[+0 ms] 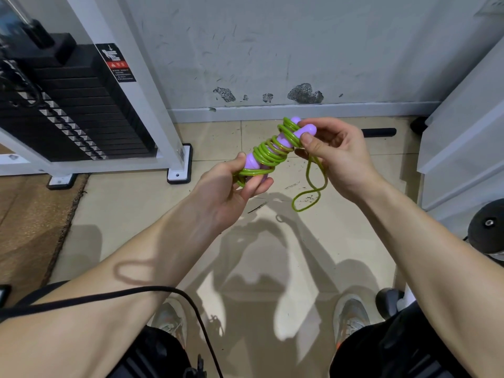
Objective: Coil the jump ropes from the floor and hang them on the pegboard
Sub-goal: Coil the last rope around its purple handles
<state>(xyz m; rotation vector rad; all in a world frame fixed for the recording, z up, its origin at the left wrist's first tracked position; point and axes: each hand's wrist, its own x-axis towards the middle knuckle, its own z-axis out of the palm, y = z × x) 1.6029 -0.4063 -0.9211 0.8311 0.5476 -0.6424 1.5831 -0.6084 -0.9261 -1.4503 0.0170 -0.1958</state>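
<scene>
Jump rope (268, 154): left hand (231, 186), right hand (335, 156) grip it; sticker (117, 64) illegible.

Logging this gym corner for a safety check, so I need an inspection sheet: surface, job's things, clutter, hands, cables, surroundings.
Surface: scuffed tiled floor, brown mat at left.
Job's things: green jump rope wound round purple handles, one loop hanging loose.
Clutter: black bar on the floor by the wall.
Grippers: left hand grips the bundle's lower end; right hand pinches its upper end.
Cables: black cable crosses the left forearm.
Surroundings: weight stack at left, stained wall ahead; pegboard not in view.
</scene>
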